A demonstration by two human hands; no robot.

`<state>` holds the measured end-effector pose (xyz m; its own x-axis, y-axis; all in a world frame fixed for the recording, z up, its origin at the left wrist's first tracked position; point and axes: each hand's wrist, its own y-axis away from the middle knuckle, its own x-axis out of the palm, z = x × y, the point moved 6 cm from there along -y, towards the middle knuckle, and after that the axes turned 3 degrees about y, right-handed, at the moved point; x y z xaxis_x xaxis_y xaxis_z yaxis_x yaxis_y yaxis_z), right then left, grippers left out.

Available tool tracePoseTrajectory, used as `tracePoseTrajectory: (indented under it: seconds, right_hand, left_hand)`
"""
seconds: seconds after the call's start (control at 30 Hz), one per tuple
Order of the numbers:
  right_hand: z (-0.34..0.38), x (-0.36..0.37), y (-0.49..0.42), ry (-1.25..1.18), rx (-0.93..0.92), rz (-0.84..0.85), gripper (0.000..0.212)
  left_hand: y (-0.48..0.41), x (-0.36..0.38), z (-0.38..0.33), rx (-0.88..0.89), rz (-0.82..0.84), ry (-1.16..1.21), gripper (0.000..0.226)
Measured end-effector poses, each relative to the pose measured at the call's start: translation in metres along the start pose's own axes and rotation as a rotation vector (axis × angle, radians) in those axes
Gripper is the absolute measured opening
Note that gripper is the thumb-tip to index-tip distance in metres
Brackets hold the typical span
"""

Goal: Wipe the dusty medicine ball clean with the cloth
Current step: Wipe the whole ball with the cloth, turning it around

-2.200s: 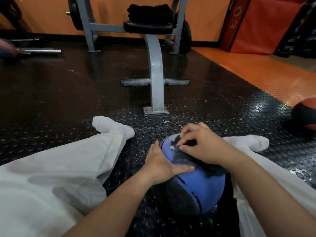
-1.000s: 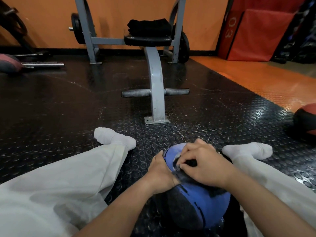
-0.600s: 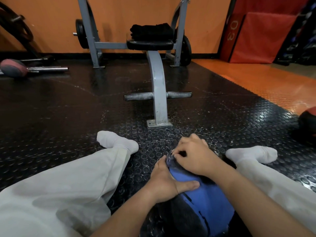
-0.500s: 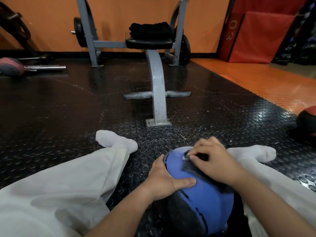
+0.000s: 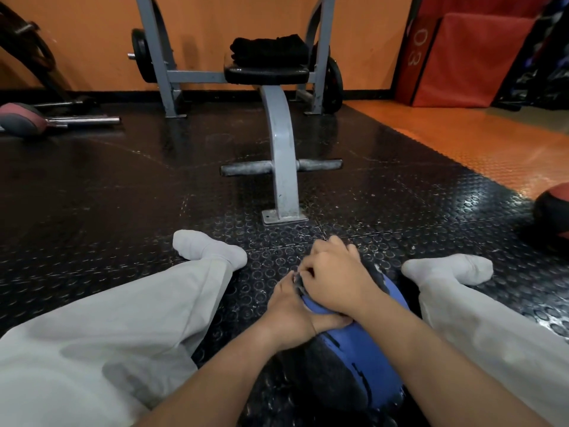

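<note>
A blue and black medicine ball sits on the studded black floor between my outstretched legs. My right hand lies on top of the ball's far left side, fingers curled round a dark cloth that shows only as slivers at its edges. My left hand cups the ball's left side, its thumb across the blue surface under my right wrist.
A grey weight bench with dark folded fabric on its seat stands straight ahead. A red and black ball lies at the right edge. A barbell bar lies far left. Red pads lean at the back right.
My right hand has slid the cloth from the ball's top toward its far left edge, close to my left hand. My left hand stays on the ball's side.
</note>
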<state>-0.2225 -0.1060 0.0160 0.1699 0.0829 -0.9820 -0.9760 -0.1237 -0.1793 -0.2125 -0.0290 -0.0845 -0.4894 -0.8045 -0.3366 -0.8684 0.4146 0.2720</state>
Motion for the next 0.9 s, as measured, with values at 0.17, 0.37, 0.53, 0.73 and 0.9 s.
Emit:
tracePoseTrajectory:
  seconds: [0.17,0.37,0.53,0.73,0.9]
  right_hand:
    - [-0.067,-0.009,0.060,-0.509,0.067,-0.319,0.012]
    - [-0.112,0.004,0.064,-0.620,0.399,-0.320,0.033]
    - [-0.019,-0.004,0.028,-0.227,-0.014,-0.143,0.022]
    - [-0.067,0.007,0.051,-0.636,0.118,-0.349,0.010]
    - [-0.130,0.052,0.089,-1.264,0.684,-0.352,0.022]
  left_hand:
    - [0.017,-0.008,-0.010,-0.029,-0.014,-0.015,0.137]
    - [0.014,-0.005,-0.012,-0.049,-0.027,-0.043,0.140]
    - [0.009,-0.005,-0.007,0.044,-0.017,-0.012,0.132]
    - [0.012,-0.016,0.007,0.027,-0.018,0.092,0.137]
    - [0.024,-0.020,0.005,-0.023,0.026,0.033,0.137]
